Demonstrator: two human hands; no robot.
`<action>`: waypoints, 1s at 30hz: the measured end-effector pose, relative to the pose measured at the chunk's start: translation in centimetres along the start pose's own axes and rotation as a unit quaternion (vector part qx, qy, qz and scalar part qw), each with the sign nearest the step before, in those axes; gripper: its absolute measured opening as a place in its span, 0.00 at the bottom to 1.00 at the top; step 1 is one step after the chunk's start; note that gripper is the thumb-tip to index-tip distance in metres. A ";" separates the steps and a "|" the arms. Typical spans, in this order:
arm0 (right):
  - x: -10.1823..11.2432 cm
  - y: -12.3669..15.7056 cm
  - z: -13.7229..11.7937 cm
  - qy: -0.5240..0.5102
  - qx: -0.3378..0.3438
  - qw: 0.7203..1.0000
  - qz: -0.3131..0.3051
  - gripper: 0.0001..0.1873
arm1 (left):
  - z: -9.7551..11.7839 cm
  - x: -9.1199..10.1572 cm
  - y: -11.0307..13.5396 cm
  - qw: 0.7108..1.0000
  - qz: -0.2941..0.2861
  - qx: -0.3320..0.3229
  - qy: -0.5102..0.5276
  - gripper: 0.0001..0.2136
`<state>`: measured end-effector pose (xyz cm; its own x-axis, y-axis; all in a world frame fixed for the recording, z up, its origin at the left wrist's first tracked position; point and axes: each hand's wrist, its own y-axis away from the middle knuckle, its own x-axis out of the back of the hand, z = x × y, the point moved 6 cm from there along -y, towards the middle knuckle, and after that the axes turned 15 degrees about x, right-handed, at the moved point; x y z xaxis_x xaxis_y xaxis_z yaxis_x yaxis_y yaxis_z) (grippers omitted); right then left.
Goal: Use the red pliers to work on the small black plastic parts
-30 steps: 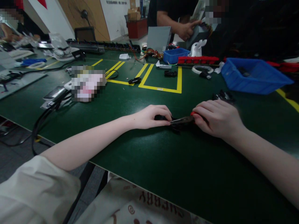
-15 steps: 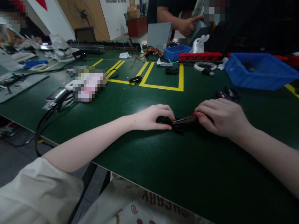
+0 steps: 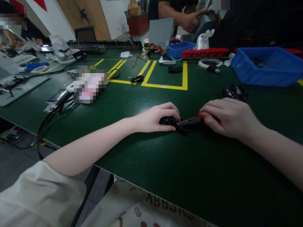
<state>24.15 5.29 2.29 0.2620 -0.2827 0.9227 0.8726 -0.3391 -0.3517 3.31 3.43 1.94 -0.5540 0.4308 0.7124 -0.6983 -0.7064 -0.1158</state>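
My left hand [image 3: 161, 118] grips a small black part [image 3: 167, 120] low over the green table, thumb on the near side and fingers on the far side. Its exact kind is hard to make out. In my right hand [image 3: 228, 116] is a pair of needle-nose pliers [image 3: 192, 120] with red handles, the palm wrapped over them. The pliers' dark jaws point left, and their tips meet the black part beside my left fingertips. Whether the jaws clamp it, I cannot tell. Just beyond my right hand lies a pile of similar black parts [image 3: 234, 92].
A blue bin [image 3: 267, 71] stands at the right, with a roll of tape [image 3: 210, 63] left of it. Single black parts [image 3: 175, 69] lie near the yellow tape markings. Cables [image 3: 55, 108] run along the left side. Across the table a person holds a grey metal box [image 3: 203, 25].
The view has shifted slightly. Both hands, the black part and the pliers sit a little further right, the pliers' tips still at the part. My left fingers look slightly more raised.
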 end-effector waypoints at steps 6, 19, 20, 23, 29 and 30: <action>0.0 0.0 0.0 0.004 -0.003 1.000 0.002 0.16 | -0.1 -0.1 -0.1 1.000 0.000 -0.007 -0.006 0.08; 0.1 0.0 -0.2 0.029 0.005 1.000 0.000 0.16 | -0.4 -0.2 -0.3 0.999 -0.010 0.033 0.013 0.08; 0.0 -0.1 -0.2 0.027 0.001 1.000 -0.002 0.16 | -0.5 -0.2 -0.3 0.999 -0.011 0.036 0.012 0.08; 0.0 -0.1 -0.2 0.013 -0.009 1.000 -0.001 0.15 | -0.5 -0.2 -0.4 0.999 -0.012 0.049 0.015 0.09; 0.0 -0.1 -0.3 0.014 0.000 1.000 0.006 0.16 | -0.4 -0.2 -0.3 0.999 -0.011 0.048 0.021 0.10; -0.1 0.0 -0.3 0.022 0.010 1.000 0.009 0.16 | -0.4 -0.2 -0.3 0.999 -0.011 0.045 0.020 0.10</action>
<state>23.99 5.03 2.18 0.2606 -0.3281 0.9080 0.8754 -0.3162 -0.3655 3.46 3.79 1.60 -0.5581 0.4683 0.6851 -0.6677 -0.7436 -0.0357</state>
